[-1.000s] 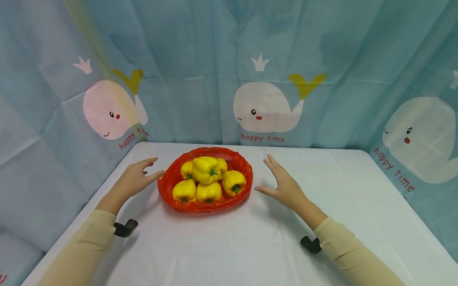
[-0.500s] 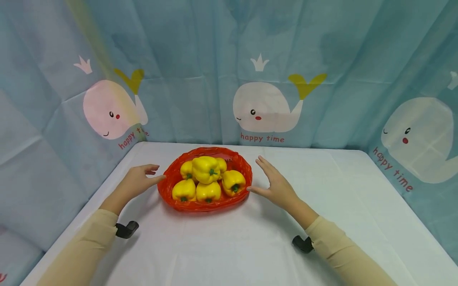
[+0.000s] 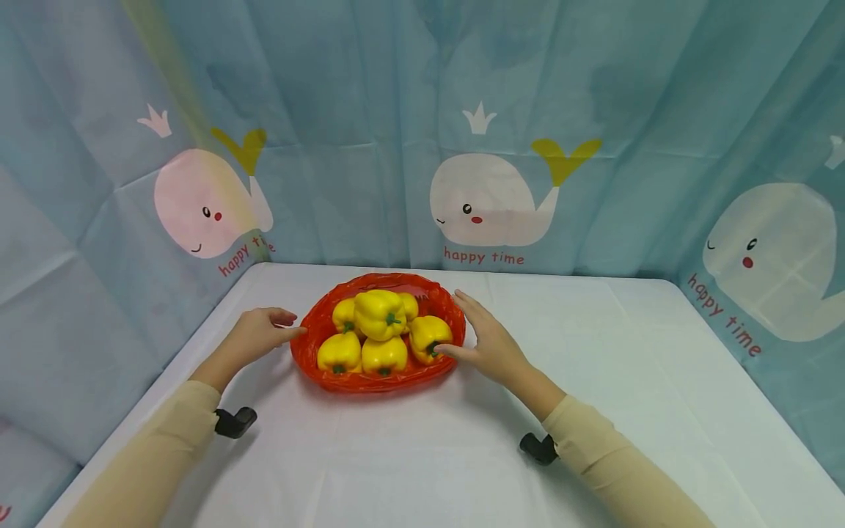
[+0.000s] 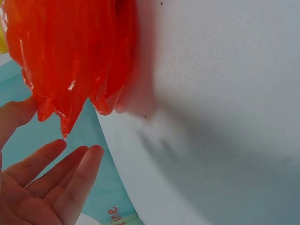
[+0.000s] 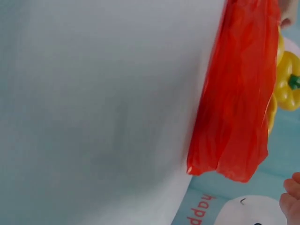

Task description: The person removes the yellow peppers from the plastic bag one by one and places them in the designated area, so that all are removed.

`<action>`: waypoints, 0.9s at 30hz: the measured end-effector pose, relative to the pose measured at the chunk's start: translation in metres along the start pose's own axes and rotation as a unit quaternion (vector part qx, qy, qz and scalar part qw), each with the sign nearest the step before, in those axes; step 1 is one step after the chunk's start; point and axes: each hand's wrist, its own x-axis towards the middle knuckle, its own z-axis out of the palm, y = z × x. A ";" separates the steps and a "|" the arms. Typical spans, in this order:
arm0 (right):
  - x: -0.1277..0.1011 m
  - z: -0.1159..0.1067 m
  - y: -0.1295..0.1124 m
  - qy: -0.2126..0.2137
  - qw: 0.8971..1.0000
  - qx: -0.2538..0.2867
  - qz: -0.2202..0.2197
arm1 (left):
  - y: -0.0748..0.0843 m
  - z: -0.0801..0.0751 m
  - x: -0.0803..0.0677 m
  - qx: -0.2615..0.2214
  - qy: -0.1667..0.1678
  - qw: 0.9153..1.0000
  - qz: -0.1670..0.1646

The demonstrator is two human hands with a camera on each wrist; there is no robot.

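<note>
bright even light, soft shadows

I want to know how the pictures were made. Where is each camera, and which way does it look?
Head: worn on the head, looking down at the red plastic bag of yellow peppers; both arms, left hand, right hand show.
Left wrist: at the wrist, facing the bag's side; the fingers show.
Right wrist: facing the bag's other side; fingertips show.
All three share the bag.

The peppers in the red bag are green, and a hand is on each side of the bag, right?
Not quite: the peppers are yellow; only their stems are green. The head view shows it. They do sit in the red bag, with the left hand at one side and the right hand at the other.
</note>
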 end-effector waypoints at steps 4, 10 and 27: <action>0.003 0.004 -0.007 -0.005 1.000 0.018 0.004 | 0.001 -0.001 0.001 -0.011 -0.011 1.000 -0.007; 0.010 0.011 -0.017 0.000 1.000 0.025 0.003 | 0.004 -0.001 0.002 -0.026 -0.026 0.999 -0.016; 0.028 0.037 -0.040 0.015 0.998 0.056 0.001 | 0.015 -0.006 0.008 -0.046 -0.042 0.998 -0.008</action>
